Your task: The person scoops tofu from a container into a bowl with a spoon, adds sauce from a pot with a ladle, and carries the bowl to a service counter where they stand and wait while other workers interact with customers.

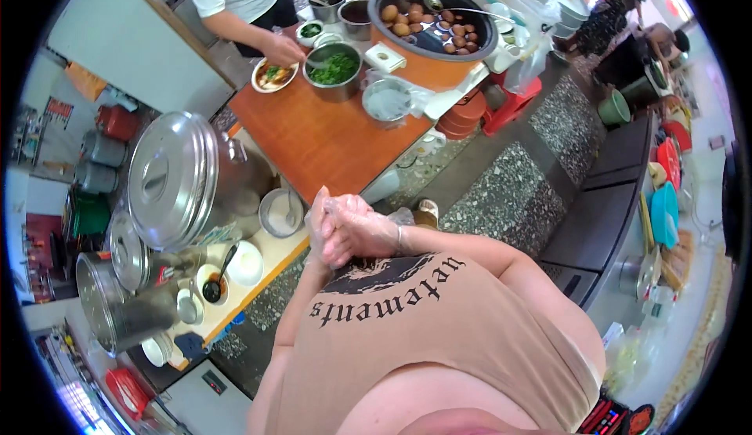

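In front of my chest, my two hands are clasped, fingers folded together. My left hand [318, 228] is closed against the right one. My right hand [368, 230], with a band at its wrist, wraps against the left. A clear, crinkled plastic glove [402, 216] shows by the right wrist, and thin film seems to cover the fingers. Whether anything small lies between the palms is hidden. Just left of my hands stands a bowl of white powder or grains [281, 213] with a spoon in it. Beyond them spreads a brown tabletop [313, 141].
Large lidded steel pots [168, 180] stand at left, near a bowl of dark sauce [212, 284]. Across the table, another person's hand [283, 50] is over a bowl of food [274, 77], beside a pot of chopped greens [333, 68]. A big pot of eggs [432, 19] stands farther back.
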`<state>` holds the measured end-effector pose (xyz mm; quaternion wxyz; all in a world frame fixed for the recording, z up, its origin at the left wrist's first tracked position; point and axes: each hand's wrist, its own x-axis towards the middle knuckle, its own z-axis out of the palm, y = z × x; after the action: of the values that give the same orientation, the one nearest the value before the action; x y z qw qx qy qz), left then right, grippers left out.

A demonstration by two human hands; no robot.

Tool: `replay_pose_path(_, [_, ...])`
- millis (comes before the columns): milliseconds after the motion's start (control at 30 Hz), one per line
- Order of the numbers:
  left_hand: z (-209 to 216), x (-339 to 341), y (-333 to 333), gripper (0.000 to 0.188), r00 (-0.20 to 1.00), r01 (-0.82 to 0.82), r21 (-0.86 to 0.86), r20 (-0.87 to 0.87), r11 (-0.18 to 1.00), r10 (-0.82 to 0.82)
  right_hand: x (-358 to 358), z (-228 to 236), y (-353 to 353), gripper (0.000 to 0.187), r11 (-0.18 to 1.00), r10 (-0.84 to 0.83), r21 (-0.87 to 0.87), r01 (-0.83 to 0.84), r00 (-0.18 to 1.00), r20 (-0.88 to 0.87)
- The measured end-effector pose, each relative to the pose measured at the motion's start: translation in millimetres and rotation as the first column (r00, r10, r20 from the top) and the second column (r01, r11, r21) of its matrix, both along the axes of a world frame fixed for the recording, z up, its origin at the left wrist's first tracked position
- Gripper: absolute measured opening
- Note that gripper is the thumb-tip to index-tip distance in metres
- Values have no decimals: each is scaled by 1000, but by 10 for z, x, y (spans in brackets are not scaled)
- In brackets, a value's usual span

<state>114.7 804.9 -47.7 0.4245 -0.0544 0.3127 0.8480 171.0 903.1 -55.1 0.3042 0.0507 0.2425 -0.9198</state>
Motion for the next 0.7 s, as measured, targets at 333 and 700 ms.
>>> replay_pose_path(333, [113,-145,1306,49,989,-56,-73,-144,996,45,-286,-26,1259,49,994,-58,97,51,995,78])
replay_pose_path(700, [-170,-170,2478,24,861,-455,-196,-346,869,373,-506,247,2690,16,588,-89,578,567,755,-650])
